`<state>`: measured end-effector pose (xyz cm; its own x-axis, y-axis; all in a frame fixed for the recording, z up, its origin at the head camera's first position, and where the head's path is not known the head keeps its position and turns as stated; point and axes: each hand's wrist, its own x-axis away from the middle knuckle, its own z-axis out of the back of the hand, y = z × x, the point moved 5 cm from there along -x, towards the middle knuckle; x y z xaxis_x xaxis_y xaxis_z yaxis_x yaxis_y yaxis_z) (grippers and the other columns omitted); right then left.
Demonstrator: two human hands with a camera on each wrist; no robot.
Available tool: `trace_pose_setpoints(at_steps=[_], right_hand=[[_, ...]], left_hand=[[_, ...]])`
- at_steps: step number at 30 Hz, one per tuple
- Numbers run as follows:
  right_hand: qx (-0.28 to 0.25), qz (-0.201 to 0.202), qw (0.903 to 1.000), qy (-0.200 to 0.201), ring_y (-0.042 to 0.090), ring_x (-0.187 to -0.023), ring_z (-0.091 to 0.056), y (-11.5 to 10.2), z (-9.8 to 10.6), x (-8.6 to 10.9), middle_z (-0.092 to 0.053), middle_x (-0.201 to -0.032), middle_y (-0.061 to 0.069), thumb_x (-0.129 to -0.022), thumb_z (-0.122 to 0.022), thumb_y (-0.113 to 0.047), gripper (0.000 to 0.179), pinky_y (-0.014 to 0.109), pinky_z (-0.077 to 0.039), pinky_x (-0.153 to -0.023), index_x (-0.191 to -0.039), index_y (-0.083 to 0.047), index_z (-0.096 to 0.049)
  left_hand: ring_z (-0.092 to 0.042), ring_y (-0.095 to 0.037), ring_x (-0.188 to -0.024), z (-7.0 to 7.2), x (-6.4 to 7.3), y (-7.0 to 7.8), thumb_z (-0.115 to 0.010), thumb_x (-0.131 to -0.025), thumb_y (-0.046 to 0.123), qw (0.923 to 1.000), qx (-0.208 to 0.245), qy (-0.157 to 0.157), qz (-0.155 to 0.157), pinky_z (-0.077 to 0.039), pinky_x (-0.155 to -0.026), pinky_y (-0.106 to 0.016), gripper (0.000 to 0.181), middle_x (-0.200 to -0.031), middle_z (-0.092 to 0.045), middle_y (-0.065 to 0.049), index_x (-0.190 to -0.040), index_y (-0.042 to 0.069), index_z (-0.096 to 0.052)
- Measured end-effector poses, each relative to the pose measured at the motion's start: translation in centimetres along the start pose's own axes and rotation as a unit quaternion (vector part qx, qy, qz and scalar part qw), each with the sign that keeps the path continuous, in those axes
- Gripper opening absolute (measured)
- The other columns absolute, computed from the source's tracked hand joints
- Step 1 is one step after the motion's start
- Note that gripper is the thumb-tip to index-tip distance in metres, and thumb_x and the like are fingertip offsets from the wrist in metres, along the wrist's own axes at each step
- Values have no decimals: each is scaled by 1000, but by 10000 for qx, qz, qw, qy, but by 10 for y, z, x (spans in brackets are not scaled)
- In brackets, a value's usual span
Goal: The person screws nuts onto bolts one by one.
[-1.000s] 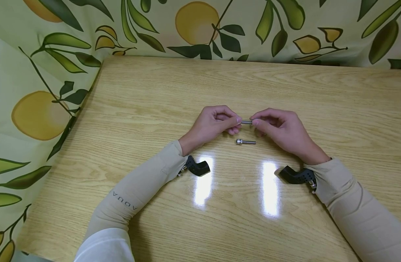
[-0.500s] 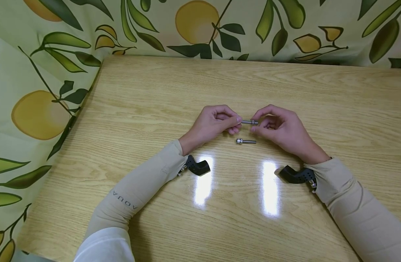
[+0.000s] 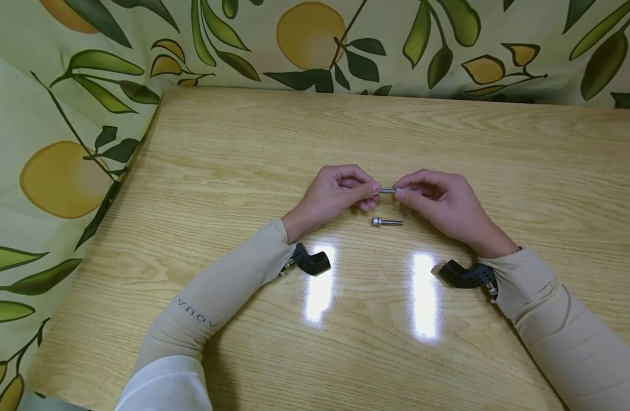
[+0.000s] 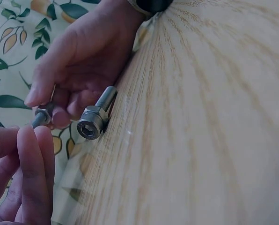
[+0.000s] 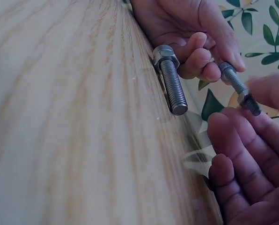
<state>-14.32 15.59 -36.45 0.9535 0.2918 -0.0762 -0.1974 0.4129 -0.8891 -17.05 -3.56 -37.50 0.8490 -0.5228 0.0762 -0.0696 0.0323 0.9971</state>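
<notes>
In the head view, my left hand [image 3: 340, 191] pinches a metal bolt [image 3: 388, 191] by its head end and holds it level above the table. My right hand [image 3: 443, 200] has thumb and fingertips around a hex nut [image 5: 243, 98] close to the bolt's free threaded end. That tip pokes out past the nut in the right wrist view. Just in front of both hands, a second bolt [image 3: 392, 222] lies on the table. It has a round socket head, and another nut [image 4: 100, 112] sits up against that head.
A glossy wood-grain table [image 3: 243, 142] spreads under both arms, with two bright light reflections. Patterned fabric [image 3: 217, 40] hangs along the back and left edges. Black wrist mounts [image 3: 312, 261] stick out from both cuffs.
Half a second ago my right thumb and fingers were spread, baring the nut; now they have come back together on it. My left hand and the lying bolt stay put.
</notes>
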Motion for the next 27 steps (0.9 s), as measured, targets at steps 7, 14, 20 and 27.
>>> trace_pose_setpoints(at_steps=[7,14,20,27], right_hand=[[-13,64,10000,-18,9,-64,-63,-1,-1,0,-68,-83,-1,-87,-74,-15,19,18,-48,-55,-105,-14,-68],[-22,45,10000,3,9,-66,-63,1,-1,0,-67,-85,0,-89,-71,-15,19,18,-50,-56,-108,-13,-67],[62,62,10000,1,9,-64,-61,0,-1,1,-68,-79,0,-91,-69,-18,14,19,-49,-54,-104,-14,-68],[100,97,9999,16,9,-60,-58,-1,-2,2,-64,-79,-2,-85,-76,-16,23,21,-45,-50,-107,-15,-67]], left_hand=[[-72,-16,-72,0,0,1,-68,-92,18,10000,-35,24,25,-64,-74,-32,12,-91,-74,-22,-93,6,-69],[-72,-16,-72,-1,1,0,-68,-92,17,10000,-20,27,63,-64,-73,-32,12,-92,-73,-23,-93,5,-69],[-71,-14,-71,-1,1,1,-68,-92,16,10000,-39,32,56,-63,-73,-31,12,-92,-74,-23,-94,5,-69],[-72,-15,-71,-1,1,-1,-69,-91,17,9998,-113,81,109,-63,-72,-31,12,-90,-75,-19,-93,6,-70]])
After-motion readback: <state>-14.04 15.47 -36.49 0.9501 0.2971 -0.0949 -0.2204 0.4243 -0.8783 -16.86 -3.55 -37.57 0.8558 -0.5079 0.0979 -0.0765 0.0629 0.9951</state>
